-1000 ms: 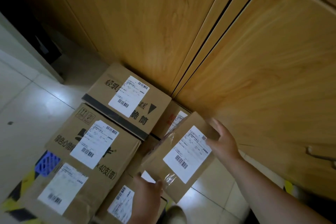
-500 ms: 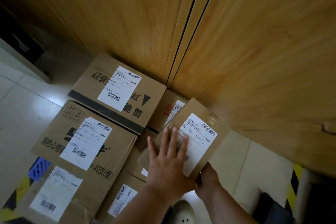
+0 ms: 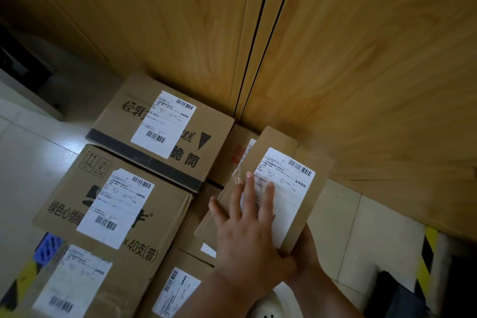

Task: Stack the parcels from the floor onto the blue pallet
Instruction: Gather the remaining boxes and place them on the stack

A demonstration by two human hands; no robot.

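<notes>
Progress: several labelled cartons already sit on the blue pallet (image 3: 47, 249), whose corner shows at the lower left; floor parcels left to move cannot be seen
Parcel in hand: a small flat parcel (image 3: 277, 188) rests tilted on lower cartons at the stack's right edge, beside the wooden cabinet doors (image 3: 335, 72)
Left hand (image 3: 247, 235): fingers straight, pressing flat on the parcel's top
Right hand (image 3: 307, 255): under the near end, mostly hidden; grip cannot be told
Left to do: likely settling it level

Stacked boxes (image 3: 144, 162) block the left, cabinet doors (image 3: 361, 85) behind; bare floor tiles (image 3: 343, 230) lie open rightward.
</notes>
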